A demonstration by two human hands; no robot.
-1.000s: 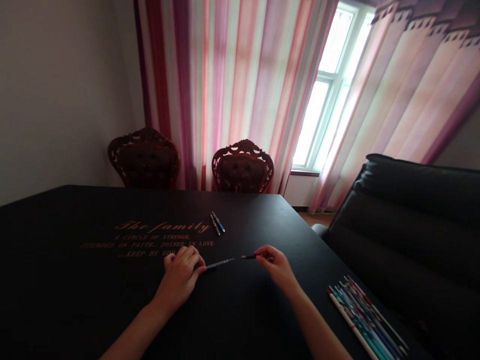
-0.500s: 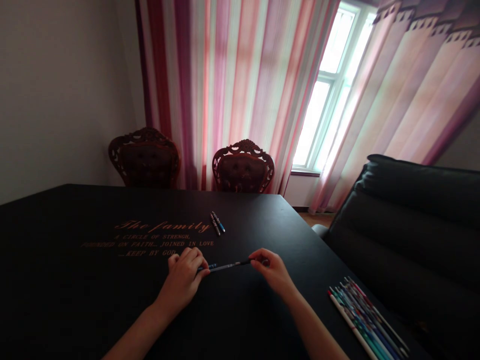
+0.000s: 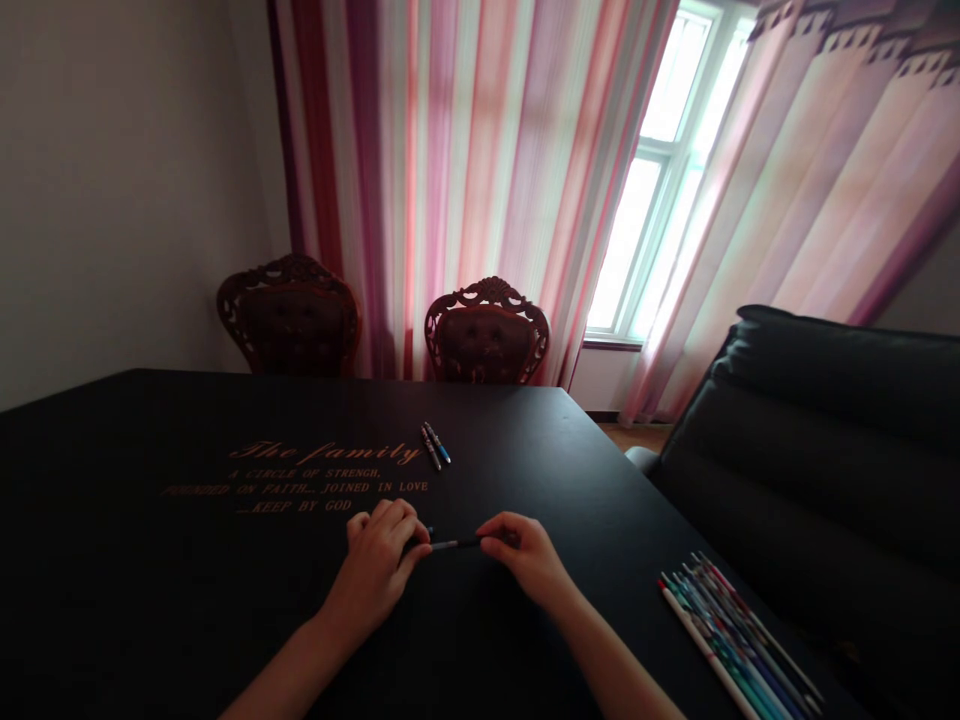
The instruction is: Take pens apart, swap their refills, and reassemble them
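A slim pen (image 3: 454,544) lies level between my two hands, grey toward the left and dark toward the right. My left hand (image 3: 379,560) is closed in a pinch on its left end. The fingertips of my right hand (image 3: 531,562) pinch the dark right end; whether that part is a cap I cannot tell. Just past my left fingertips shows a bit of a bluish thing (image 3: 430,531), mostly hidden by the hand. Farther off, a patterned pen (image 3: 431,449) and a blue-and-silver pen (image 3: 438,443) lie side by side on the table.
The black table (image 3: 480,640) bears gold lettering (image 3: 322,452) at left. Several pens in a row (image 3: 739,640) lie near the right edge, beside a black leather seat (image 3: 825,480). Two carved chairs (image 3: 289,315) stand beyond, before striped curtains (image 3: 480,180).
My hands have come closer together, the right moving left and slightly nearer to me, the left a little right. Less of the pen shows between them.
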